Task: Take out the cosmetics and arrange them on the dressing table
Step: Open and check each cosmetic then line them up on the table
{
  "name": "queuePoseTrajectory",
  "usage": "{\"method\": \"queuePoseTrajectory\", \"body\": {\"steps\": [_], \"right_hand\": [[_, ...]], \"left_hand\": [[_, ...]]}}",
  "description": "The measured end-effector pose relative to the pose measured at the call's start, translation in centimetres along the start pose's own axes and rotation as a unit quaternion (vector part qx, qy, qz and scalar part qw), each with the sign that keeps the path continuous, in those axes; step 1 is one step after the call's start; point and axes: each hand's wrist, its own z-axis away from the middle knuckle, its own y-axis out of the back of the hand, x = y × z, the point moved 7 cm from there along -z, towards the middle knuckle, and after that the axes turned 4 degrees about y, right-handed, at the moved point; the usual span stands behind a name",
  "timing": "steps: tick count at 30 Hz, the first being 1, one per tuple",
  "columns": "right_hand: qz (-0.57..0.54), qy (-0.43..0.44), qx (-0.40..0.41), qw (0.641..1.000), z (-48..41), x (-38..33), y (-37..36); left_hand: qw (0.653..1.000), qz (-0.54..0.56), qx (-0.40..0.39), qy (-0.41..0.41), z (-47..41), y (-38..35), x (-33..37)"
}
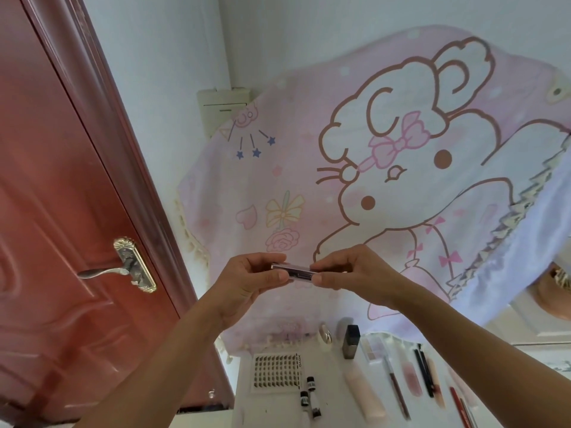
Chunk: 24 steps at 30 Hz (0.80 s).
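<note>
Your left hand (251, 281) and right hand (350, 273) each pinch one end of a slim, silvery-pink cosmetic stick (293, 271), holding it level in the air between thumb and fingertips. Below it, the white dressing table (245, 403) holds a white tray of false lashes (276, 370), a dark rectangular bottle (351, 341) and a row of pink tubes and pencils (411, 381). A pink rabbit-print cloth (309, 196) hangs behind.

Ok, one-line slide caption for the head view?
Left hand and right hand pinch a slim stick by its ends before the bunny cloth; lash tray, vials and pencils lie on the table.
</note>
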Motion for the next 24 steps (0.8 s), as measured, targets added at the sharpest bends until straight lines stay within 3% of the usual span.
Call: {"method": "queuePoseTrajectory", "body": {"steps": [11,16,24], "right_hand": [[0.02,0.007,-0.016,1.0,-0.2,0.1,0.0],[0.08,0.019,-0.031,0.996,-0.4,0.2,0.1],[0.008,0.004,-0.016,1.0,-0.4,0.8,0.4]], "left_hand": [[1.0,-0.002,-0.011,0.006,0.1,0.3,-0.7],[1.0,-0.002,-0.015,0.01,0.1,0.1,-0.8],[0.996,0.047,-0.068,0.019,0.7,-0.6,-1.2]]}}
